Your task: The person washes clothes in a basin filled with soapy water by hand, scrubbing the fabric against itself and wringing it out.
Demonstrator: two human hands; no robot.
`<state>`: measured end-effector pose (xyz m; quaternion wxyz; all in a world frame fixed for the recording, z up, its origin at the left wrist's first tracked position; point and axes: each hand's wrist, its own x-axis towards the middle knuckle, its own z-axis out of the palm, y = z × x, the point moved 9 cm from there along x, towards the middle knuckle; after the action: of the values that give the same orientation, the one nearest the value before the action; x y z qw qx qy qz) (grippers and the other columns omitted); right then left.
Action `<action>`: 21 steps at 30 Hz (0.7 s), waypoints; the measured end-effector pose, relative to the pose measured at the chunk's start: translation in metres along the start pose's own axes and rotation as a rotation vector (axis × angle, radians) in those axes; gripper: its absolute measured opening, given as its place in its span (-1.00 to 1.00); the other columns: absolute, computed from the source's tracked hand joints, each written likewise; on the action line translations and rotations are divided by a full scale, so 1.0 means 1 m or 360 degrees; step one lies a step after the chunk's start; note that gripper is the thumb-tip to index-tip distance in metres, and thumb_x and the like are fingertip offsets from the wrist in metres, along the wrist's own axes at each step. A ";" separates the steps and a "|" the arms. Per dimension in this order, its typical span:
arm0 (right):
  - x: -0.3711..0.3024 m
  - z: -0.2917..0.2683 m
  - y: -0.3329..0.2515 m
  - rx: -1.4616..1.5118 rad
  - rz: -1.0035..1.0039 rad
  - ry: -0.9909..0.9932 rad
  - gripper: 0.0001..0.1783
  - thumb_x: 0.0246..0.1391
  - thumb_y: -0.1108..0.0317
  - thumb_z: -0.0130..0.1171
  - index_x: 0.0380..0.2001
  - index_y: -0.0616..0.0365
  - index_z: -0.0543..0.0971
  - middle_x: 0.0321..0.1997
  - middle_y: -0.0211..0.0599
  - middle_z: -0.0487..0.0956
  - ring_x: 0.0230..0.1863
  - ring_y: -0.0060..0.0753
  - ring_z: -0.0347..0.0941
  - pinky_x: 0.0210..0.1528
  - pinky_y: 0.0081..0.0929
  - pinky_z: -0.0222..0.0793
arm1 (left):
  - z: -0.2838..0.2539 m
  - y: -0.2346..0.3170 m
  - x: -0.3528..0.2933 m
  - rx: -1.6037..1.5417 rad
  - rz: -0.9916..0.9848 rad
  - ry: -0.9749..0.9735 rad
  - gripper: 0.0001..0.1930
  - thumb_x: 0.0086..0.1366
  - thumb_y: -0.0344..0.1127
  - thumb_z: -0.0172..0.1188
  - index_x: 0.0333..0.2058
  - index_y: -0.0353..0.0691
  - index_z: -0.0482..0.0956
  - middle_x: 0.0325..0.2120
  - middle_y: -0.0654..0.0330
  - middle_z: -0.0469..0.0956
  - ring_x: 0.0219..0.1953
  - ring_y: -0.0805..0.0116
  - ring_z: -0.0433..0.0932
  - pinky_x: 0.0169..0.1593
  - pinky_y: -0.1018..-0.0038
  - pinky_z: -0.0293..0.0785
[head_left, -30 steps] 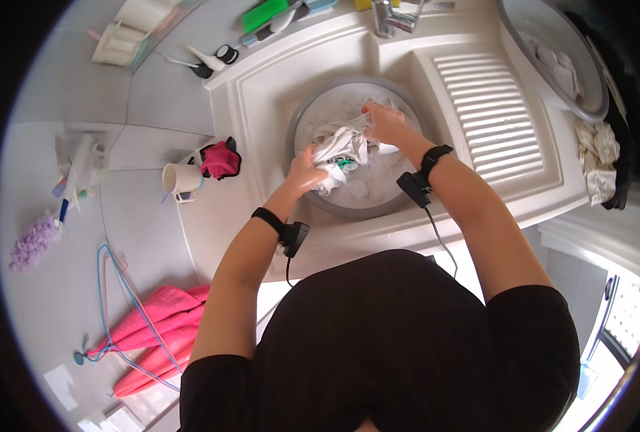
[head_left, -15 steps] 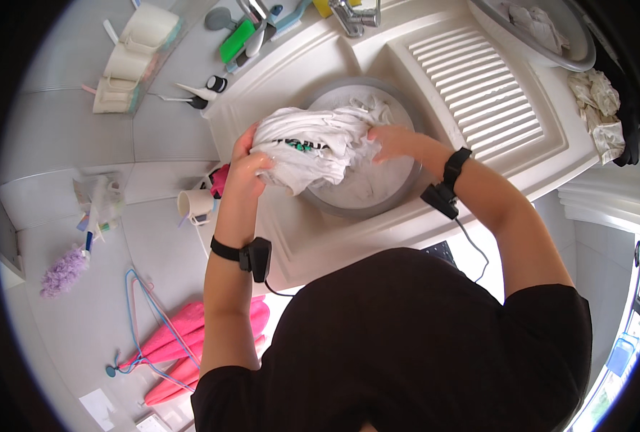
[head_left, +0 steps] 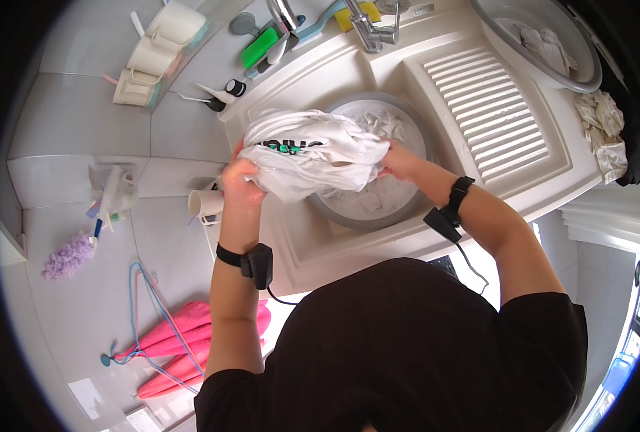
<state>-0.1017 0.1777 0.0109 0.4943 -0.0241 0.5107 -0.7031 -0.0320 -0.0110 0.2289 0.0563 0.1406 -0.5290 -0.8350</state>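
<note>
A wet white garment (head_left: 312,155) with black and green print is bunched between my two hands. It hangs over the left part of a round grey basin (head_left: 422,137), which stands in the sink and holds cloudy, sudsy water. At the garment's left end, my left hand (head_left: 244,183) is closed on it, the thumb on top and some fingers hidden behind the cloth. My right hand (head_left: 400,163) grips the right end, its fingertips partly covered by folds. More white cloth (head_left: 384,128) lies in the basin water.
A ribbed washboard (head_left: 489,115) is part of the sink's right side. Behind the basin stands a chrome faucet (head_left: 370,32). At the far right are a second grey basin (head_left: 586,75) with white cloth and a crumpled beige cloth (head_left: 602,129). A white cup (head_left: 203,205) hangs at the left.
The garment has been drawn out wider between my hands, covering more of the basin's left side. My right hand has closed on its right end. The whole view has shifted slightly.
</note>
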 end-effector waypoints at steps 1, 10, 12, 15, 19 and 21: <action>-0.005 0.001 -0.003 -0.0013 0.0014 -0.0007 -0.38 -0.01 0.19 0.20 0.13 0.11 0.31 0.04 -0.36 0.48 0.02 -0.38 0.43 0.02 -0.38 0.40 | -0.011 -0.012 -0.002 -0.0047 -0.0027 0.0052 -0.31 -0.29 -0.41 -0.07 0.01 -0.40 0.32 -0.08 -0.07 0.43 0.00 -0.03 0.41 0.14 0.11 0.32; -0.022 -0.016 -0.027 0.0640 -0.0036 -0.0087 -0.58 0.01 0.30 0.02 -0.02 0.13 0.42 -0.04 -0.27 0.50 0.01 -0.35 0.41 0.15 -0.34 0.26 | -0.061 -0.140 0.018 -0.0267 -0.0343 0.0070 -0.32 -0.25 -0.58 -0.07 0.04 -0.31 0.33 -0.06 0.00 0.43 0.02 0.05 0.42 0.14 0.21 0.35; -0.020 -0.006 -0.025 0.0695 -0.0011 -0.0062 -0.57 -0.02 0.29 0.04 -0.03 0.18 0.41 -0.03 -0.24 0.49 0.02 -0.32 0.40 0.16 -0.33 0.26 | -0.075 -0.166 0.019 -0.0340 -0.0436 0.0246 -0.39 -0.18 -0.55 -0.12 0.00 -0.34 0.34 -0.06 -0.03 0.42 0.02 0.03 0.41 0.13 0.14 0.34; -0.008 -0.005 -0.015 0.0833 0.0005 0.0030 -0.52 -0.03 0.29 0.06 -0.01 0.23 0.36 -0.01 -0.19 0.47 0.02 -0.29 0.40 0.16 -0.31 0.26 | -0.083 -0.196 0.019 -0.0377 -0.0657 0.0244 -0.50 -0.02 -0.49 -0.09 0.00 -0.34 0.33 -0.11 0.00 0.44 -0.01 0.10 0.44 0.09 0.17 0.38; 0.021 -0.058 0.016 0.0573 0.0031 0.0729 -0.31 -0.03 0.18 0.11 0.15 0.16 0.15 0.01 -0.14 0.43 -0.01 -0.18 0.42 0.10 -0.28 0.31 | -0.065 -0.214 0.019 0.0029 -0.0799 0.0451 -0.37 0.04 -0.42 0.05 0.15 -0.23 0.13 0.03 -0.03 0.29 0.03 0.06 0.38 0.03 0.12 0.38; 0.032 -0.074 0.024 -0.0062 0.0061 0.0875 -0.23 -0.08 0.15 0.15 0.19 0.08 0.11 0.10 -0.08 0.34 0.04 -0.10 0.37 0.09 -0.26 0.32 | -0.077 -0.214 0.020 0.0321 -0.0740 0.0683 -0.29 0.02 -0.45 0.08 0.19 -0.17 0.06 0.06 -0.05 0.23 0.03 0.01 0.37 0.00 0.06 0.37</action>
<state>-0.1418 0.2067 -0.0572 0.3500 0.1677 0.6394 -0.6638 -0.0163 0.0103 0.0026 -0.0398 0.4351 -0.5387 -0.7204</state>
